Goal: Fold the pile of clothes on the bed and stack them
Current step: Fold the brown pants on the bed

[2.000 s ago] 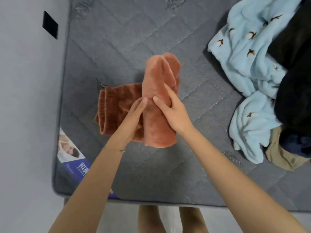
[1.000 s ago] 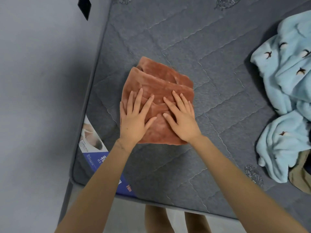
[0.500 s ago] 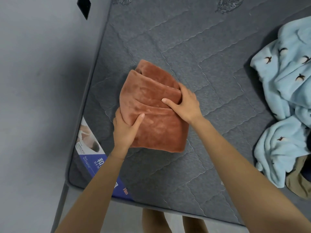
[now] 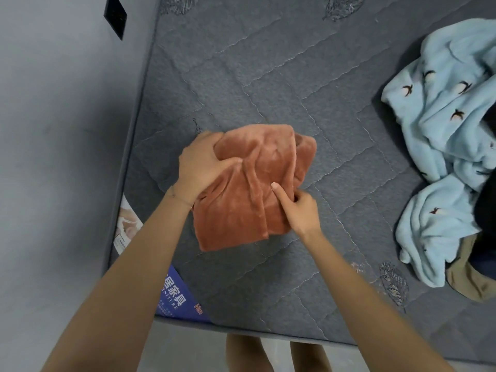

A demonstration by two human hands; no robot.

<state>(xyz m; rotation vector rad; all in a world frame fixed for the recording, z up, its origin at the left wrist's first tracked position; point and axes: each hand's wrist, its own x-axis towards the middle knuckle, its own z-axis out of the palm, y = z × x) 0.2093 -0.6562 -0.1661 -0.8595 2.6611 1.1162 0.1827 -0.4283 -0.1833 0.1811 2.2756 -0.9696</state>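
Bed [image 4: 281, 76]: grey quilted mattress, seen from above, carrying all the clothing in view. Item under work: one rust-orange fleece garment [image 4: 241, 210], folded into a thick, roughly rectangular bundle, located toward the left near part of the mattress, well apart from the remaining clothes. Its lower edge lies over the mattress; whether the upper part is lifted clear cannot be determined. Left hand [image 4: 200, 167]: closed round the bundle's upper left corner, thumb laid across the top face, fingers wrapped behind the edge and mostly hidden by the fabric. Right hand [image 4: 302, 209]: grips the bundle's right edge, one digit extended straight along the top face, the other fingers curled into the fold at the side. Both forearms are bare. Unfolded pile at the right edge of the bed: a light blue fleece garment [image 4: 442, 135] printed with small dark birds, crumpled and spread widest; a black garment [image 4: 487, 210] lying partly over it at the frame edge; a tan garment [image 4: 467, 280] protruding from beneath at the near end. A printed blue and white label [image 4: 174, 294] is fixed to the mattress's left near corner. A grey wall [image 4: 53, 130] adjoins the bed's left side and bears a small black plate [image 4: 115, 16].
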